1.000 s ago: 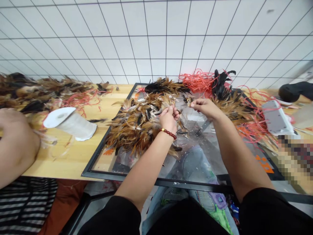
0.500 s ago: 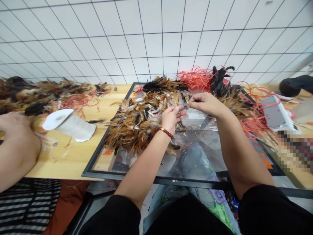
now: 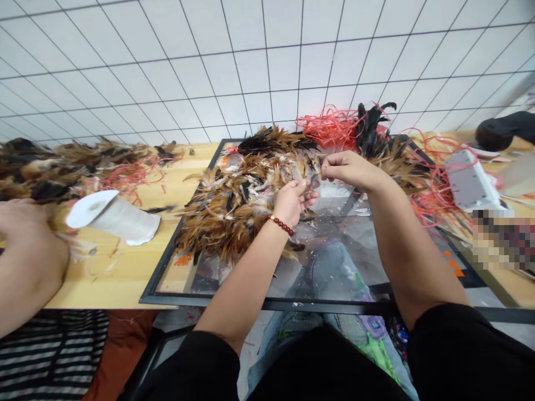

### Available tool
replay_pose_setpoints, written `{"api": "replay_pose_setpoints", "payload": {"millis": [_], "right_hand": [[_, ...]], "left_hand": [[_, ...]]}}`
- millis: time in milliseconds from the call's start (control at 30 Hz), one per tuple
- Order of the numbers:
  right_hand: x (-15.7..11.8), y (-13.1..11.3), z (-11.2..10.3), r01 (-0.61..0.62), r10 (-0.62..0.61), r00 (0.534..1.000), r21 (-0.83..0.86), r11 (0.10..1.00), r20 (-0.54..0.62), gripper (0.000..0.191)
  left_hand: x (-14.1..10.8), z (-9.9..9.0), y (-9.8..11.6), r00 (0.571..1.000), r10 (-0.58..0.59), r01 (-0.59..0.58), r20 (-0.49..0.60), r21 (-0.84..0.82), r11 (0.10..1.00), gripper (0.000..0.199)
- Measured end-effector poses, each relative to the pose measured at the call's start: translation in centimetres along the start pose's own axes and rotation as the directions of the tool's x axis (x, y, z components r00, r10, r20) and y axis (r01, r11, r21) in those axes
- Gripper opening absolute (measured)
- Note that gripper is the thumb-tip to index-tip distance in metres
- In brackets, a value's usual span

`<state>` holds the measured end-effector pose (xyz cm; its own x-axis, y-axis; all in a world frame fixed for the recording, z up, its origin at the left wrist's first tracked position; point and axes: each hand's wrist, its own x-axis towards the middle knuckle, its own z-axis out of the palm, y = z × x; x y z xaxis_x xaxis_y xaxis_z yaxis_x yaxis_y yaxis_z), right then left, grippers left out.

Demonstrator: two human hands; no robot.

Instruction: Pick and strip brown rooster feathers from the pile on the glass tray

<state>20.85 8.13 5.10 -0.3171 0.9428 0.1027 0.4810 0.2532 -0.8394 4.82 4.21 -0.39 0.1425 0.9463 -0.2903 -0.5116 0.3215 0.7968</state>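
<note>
My left hand (image 3: 294,201), with a beaded bracelet at the wrist, is palm-up beside the brown feather pile (image 3: 234,206). Its fingers are curled, and a small greyish feather (image 3: 315,181) shows at the thumb and forefinger. Just to the right, my right hand (image 3: 346,169) is closed in a pinch, its fingertips close to that feather. What lies between those fingertips is too small to make out. Both hands are over a glass panel with a black frame (image 3: 200,299). Behind them lies a bundle of dark and brown feathers (image 3: 278,140).
Tangled red string (image 3: 332,131) and black feathers (image 3: 368,133) lie at the back. A grey-white box (image 3: 470,178) stands at right. Left are a white ribbon spool (image 3: 115,217), more feathers (image 3: 62,167) and another person's arm (image 3: 31,262). A tiled wall (image 3: 251,67) rises behind.
My left fingers have curled in more, and the greyish feather now shows at the thumb. The right hand keeps its pinch, slightly nearer the left. The view has shifted a little.
</note>
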Motion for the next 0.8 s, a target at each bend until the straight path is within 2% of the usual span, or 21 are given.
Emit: {"api": "replay_pose_setpoints", "payload": {"millis": [67, 167, 367, 467, 633, 733, 800], "right_hand": [[0.1, 0.3, 0.1, 0.01, -0.01, 1.0, -0.001, 1.0, -0.023, 0.022], [0.3, 0.7, 0.5, 0.012, -0.007, 0.999, 0.094, 0.995, -0.049, 0.026], [0.8, 1.4, 1.9, -0.033, 0.012, 0.995, 0.207, 0.978, 0.102, 0.034], [1.2, 1.7, 2.3, 0.017, -0.026, 0.999, 0.211, 0.977, 0.044, 0.032], [1.2, 1.7, 2.2, 0.072, -0.071, 0.997, 0.097, 0.993, -0.018, 0.029], [1.2, 1.8, 2.3, 0.104, -0.105, 0.994, 0.085, 0.991, 0.009, 0.032], [1.3, 1.9, 2.5, 0.111, -0.114, 0.993, 0.099, 0.989, 0.029, 0.035]], "left_hand": [[0.0, 0.1, -0.1, 1.0, 0.021, -0.021, -0.012, 0.0, 1.0, 0.013], [0.2, 0.3, -0.2, 0.994, 0.089, -0.092, -0.07, -0.046, 0.995, 0.016], [0.4, 0.4, -0.1, 0.978, 0.162, -0.173, -0.13, -0.077, 0.982, 0.015], [0.2, 0.4, 0.1, 0.981, 0.15, -0.158, -0.119, -0.058, 0.986, 0.014], [0.4, 0.2, -0.3, 0.985, 0.157, -0.147, -0.073, 0.127, 0.981, 0.021], [0.6, 0.0, -0.6, 0.986, 0.161, -0.146, -0.039, 0.257, 0.955, 0.024], [0.7, -0.1, -0.7, 0.985, 0.166, -0.148, -0.05, 0.257, 0.955, 0.024]]}}
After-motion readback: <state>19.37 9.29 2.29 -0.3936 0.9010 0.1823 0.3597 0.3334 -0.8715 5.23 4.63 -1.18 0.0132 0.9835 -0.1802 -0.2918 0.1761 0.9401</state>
